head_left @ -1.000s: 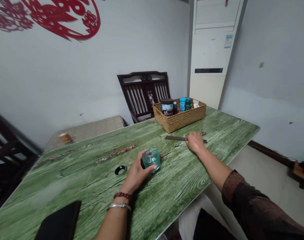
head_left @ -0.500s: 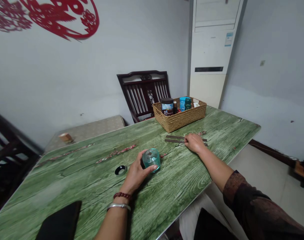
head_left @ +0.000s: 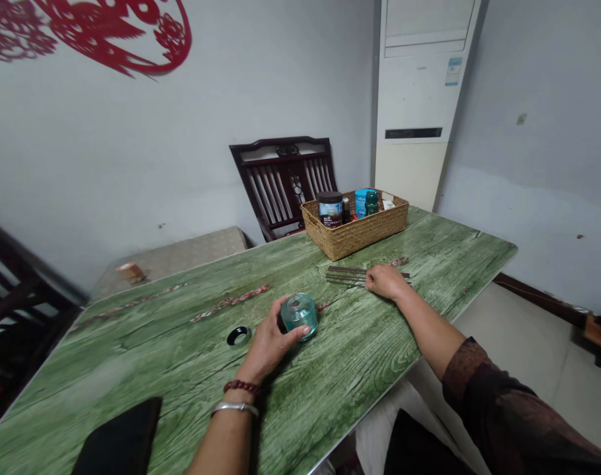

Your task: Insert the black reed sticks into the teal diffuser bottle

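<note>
My left hand (head_left: 270,336) is wrapped round a teal glass jar (head_left: 300,318) that stands open-topped on the green table (head_left: 181,369). A black ring-shaped lid (head_left: 239,336) lies just left of that hand. Farther right, my right hand (head_left: 385,282) is closed in a pinch over several dark chopsticks (head_left: 346,274), which lie side by side on the tabletop. Its fingertips touch them, and part of the sticks is hidden beneath the hand.
Behind the chopsticks stands a woven basket (head_left: 359,241) with a dark-lidded tub (head_left: 330,211), a green bottle (head_left: 372,203) and other goods. A black flat object (head_left: 119,439) lies at the front left. A dark wooden chair (head_left: 290,185) stands beyond the table.
The right hand has shifted very slightly, and the chopsticks under it now lie more evenly spaced apart. My left hand and the jar have stayed in place.
</note>
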Action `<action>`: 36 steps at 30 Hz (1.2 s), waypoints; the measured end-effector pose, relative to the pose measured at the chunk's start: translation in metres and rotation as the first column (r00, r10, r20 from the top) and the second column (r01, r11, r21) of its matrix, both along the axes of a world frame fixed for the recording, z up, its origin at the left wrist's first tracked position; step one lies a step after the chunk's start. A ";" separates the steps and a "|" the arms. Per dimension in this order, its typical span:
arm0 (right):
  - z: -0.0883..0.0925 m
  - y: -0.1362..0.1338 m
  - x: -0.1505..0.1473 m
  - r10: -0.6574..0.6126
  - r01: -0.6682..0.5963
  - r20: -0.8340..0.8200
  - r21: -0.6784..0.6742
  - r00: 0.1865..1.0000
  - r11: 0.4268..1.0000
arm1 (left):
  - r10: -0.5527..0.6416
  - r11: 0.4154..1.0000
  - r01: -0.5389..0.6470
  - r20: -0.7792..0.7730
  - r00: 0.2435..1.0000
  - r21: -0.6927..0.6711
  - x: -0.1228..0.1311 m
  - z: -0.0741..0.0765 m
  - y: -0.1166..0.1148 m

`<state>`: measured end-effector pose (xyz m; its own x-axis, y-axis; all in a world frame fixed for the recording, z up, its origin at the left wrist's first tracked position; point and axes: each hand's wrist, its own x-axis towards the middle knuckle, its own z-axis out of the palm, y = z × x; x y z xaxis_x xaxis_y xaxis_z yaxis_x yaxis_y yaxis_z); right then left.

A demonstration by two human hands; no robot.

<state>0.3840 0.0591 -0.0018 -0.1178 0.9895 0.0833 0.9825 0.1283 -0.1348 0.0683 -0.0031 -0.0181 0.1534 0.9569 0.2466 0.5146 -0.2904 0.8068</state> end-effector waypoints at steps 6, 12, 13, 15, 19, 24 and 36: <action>0.005 -0.008 -0.002 0.064 -0.064 -0.006 -0.025 0.998 0.998 | 0.014 1.000 -0.014 0.002 1.000 0.021 0.002 0.004 -0.002; 0.021 -0.014 -0.010 0.226 -0.187 -0.341 0.143 0.913 0.972 | -0.009 1.000 0.008 0.069 0.998 0.020 0.003 0.002 -0.002; 0.026 -0.014 -0.012 0.262 -0.196 -0.447 0.189 0.856 0.962 | -0.016 1.000 0.014 0.075 0.997 0.020 0.003 0.001 -0.002; 0.040 -0.015 -0.021 0.325 -0.192 -0.654 0.269 0.683 0.944 | -0.023 1.000 0.022 0.073 0.997 0.020 0.003 0.001 -0.002; 0.072 -0.025 -0.051 0.425 -0.161 -0.876 0.396 0.229 0.904 | -0.019 1.000 0.018 0.045 0.999 0.011 0.003 0.004 -0.004; 0.097 -0.043 -0.097 0.510 -0.070 -0.859 0.513 -0.058 0.856 | -0.016 1.000 0.014 0.057 0.998 0.023 0.005 0.007 -0.007; 0.057 -0.023 -0.145 0.447 -0.170 -0.893 0.435 0.042 0.884 | -0.032 0.999 0.030 0.079 0.996 0.027 0.005 0.005 -0.006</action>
